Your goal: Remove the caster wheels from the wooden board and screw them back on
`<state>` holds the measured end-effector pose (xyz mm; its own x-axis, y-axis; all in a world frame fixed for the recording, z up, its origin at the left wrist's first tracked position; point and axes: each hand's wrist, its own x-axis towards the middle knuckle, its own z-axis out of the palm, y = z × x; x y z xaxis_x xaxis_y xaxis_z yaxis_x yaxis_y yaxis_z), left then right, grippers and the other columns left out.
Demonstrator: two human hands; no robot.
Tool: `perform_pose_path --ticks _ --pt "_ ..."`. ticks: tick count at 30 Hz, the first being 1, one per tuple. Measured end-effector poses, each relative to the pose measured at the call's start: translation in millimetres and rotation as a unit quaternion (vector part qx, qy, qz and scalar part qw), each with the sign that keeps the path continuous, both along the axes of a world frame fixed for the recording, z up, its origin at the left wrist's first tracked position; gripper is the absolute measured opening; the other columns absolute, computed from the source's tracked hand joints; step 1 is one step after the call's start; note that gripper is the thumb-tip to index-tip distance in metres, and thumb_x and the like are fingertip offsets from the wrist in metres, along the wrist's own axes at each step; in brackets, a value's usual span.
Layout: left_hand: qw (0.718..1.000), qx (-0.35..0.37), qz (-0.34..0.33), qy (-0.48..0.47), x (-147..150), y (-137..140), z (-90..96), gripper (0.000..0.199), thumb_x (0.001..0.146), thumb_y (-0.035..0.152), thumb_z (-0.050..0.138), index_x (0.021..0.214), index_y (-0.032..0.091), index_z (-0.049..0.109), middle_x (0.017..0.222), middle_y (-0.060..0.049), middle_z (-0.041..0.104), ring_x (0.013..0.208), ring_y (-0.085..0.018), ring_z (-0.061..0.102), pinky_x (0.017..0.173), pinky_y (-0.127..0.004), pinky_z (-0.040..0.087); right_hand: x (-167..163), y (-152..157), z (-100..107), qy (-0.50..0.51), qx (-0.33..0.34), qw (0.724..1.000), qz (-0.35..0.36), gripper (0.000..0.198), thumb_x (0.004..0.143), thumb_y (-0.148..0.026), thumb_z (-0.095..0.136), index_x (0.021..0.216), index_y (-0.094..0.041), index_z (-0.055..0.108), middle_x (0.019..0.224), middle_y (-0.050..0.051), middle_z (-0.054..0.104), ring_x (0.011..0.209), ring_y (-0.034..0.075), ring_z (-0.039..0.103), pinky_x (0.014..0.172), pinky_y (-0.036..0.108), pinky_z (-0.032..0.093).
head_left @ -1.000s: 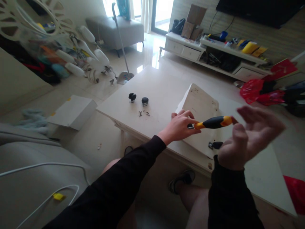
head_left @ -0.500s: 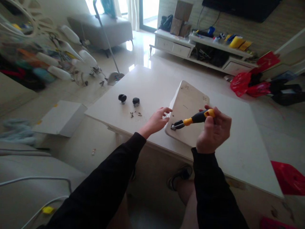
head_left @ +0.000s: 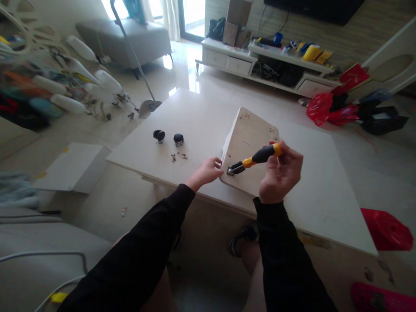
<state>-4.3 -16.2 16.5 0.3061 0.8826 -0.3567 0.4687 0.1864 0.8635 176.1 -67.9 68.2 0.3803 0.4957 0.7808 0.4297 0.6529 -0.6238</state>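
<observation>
My right hand [head_left: 282,173] is closed around the black and yellow handle of a screwdriver [head_left: 261,154]. The shaft slants down to the left and its tip is at a black caster [head_left: 234,167] with a metal plate, on the near left corner of a pale flat panel [head_left: 250,149]. The panel lies tilted on the white table [head_left: 201,117]. At the panel's left edge is my left hand [head_left: 208,170], fingers apart and bent, the thumb by the corner. Two loose black casters [head_left: 159,135] and several small screws [head_left: 179,156] lie left of it.
On the floor to the left are a white box [head_left: 69,167] and white padded frame parts [head_left: 81,86]. A long-handled dustpan [head_left: 149,107] stands past the table. A red stool [head_left: 386,229] is at the right, and a TV cabinet [head_left: 227,63] runs along the back.
My left hand has slid along the panel's edge toward the near corner, and its fingers are more bent. The screwdriver stays at the caster. The whole view has shifted slightly.
</observation>
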Motion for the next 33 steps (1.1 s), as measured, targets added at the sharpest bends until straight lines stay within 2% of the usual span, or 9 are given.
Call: perform_pose_path --ticks 4,9,11,16,18,21,23,29,33 --pt "1.0 -0.008 0.002 0.008 1.2 0.1 9.8 0.044 0.081 0.006 0.073 0.125 0.009 0.071 0.12 -0.016 0.076 0.079 -0.016 0.07 0.066 -0.026 0.054 -1.4 0.5 0.9 -0.005 0.001 0.999 -0.05 0.036 0.083 -0.032 0.085 0.116 -0.028 0.071 0.105 -0.001 0.063 0.092 0.014 0.071 0.08 0.033 0.066" --pt "1.0 -0.02 0.005 0.007 3.8 2.3 11.3 0.041 0.08 0.003 0.071 0.121 0.006 0.071 0.113 -0.015 0.077 0.072 -0.015 0.069 0.062 -0.026 0.055 -5.3 -1.5 1.7 -0.003 0.004 1.0 0.012 0.028 0.101 -0.032 0.061 0.128 -0.028 0.068 0.12 0.006 0.07 0.113 0.022 0.076 0.094 0.046 0.067" --pt "1.0 -0.015 0.005 0.004 3.8 3.1 10.4 0.04 0.08 0.003 0.071 0.12 0.005 0.07 0.115 -0.016 0.076 0.069 -0.014 0.069 0.061 -0.027 0.055 -5.1 -1.7 1.6 -0.009 -0.01 1.0 0.029 0.03 0.101 -0.03 0.061 0.131 -0.029 0.067 0.122 0.006 0.071 0.116 0.023 0.076 0.097 0.048 0.066" --pt "1.0 0.0 -0.006 0.003 2.2 2.7 9.7 0.036 0.082 0.005 0.071 0.118 0.006 0.071 0.119 -0.016 0.076 0.062 -0.011 0.066 0.057 -0.027 0.055 -1.0 0.0 1.4 -0.018 0.006 0.998 -0.057 0.031 0.083 -0.031 0.086 0.111 -0.029 0.073 0.104 0.0 0.062 0.097 0.016 0.068 0.086 0.038 0.065" --pt "1.0 0.004 -0.006 0.006 1.9 2.4 9.3 0.036 0.082 0.006 0.071 0.117 0.007 0.072 0.12 -0.016 0.076 0.062 -0.011 0.066 0.057 -0.026 0.056 -1.5 0.2 1.4 -0.005 0.008 0.998 -0.06 0.025 0.089 -0.035 0.08 0.112 -0.028 0.072 0.106 0.001 0.063 0.098 0.017 0.068 0.085 0.039 0.065" --pt "1.0 0.017 -0.013 0.022 1.5 2.5 8.5 0.036 0.081 0.006 0.071 0.117 0.008 0.074 0.119 -0.016 0.077 0.067 -0.012 0.068 0.06 -0.026 0.057 -4.4 -0.1 1.7 0.021 -0.001 1.0 0.004 0.026 0.102 -0.032 0.058 0.126 -0.028 0.069 0.121 0.005 0.068 0.108 0.02 0.073 0.093 0.044 0.065" --pt "0.999 0.03 -0.018 0.037 1.2 2.7 8.1 0.036 0.081 0.007 0.072 0.117 0.008 0.075 0.12 -0.016 0.077 0.071 -0.013 0.069 0.063 -0.026 0.057 -5.3 -0.4 2.1 0.019 -0.022 0.999 0.033 0.03 0.103 -0.03 0.056 0.131 -0.029 0.067 0.125 0.005 0.07 0.111 0.02 0.075 0.099 0.047 0.064" --pt "0.998 0.039 -0.02 0.047 0.8 2.9 7.8 0.036 0.082 0.008 0.072 0.118 0.009 0.075 0.12 -0.016 0.078 0.076 -0.015 0.071 0.066 -0.027 0.059 -2.6 -1.2 2.8 0.019 -0.052 0.996 -0.067 0.035 0.084 -0.038 0.083 0.115 -0.027 0.071 0.104 -0.001 0.062 0.097 0.015 0.07 0.087 0.036 0.064" --pt "0.998 0.039 -0.021 0.045 0.3 3.0 8.2 0.036 0.082 0.009 0.073 0.118 0.009 0.075 0.12 -0.016 0.077 0.074 -0.015 0.07 0.065 -0.027 0.058 -3.4 0.8 1.6 0.058 -0.038 0.998 0.015 0.027 0.101 -0.038 0.06 0.125 -0.028 0.069 0.121 0.004 0.071 0.113 0.02 0.074 0.104 0.048 0.063"
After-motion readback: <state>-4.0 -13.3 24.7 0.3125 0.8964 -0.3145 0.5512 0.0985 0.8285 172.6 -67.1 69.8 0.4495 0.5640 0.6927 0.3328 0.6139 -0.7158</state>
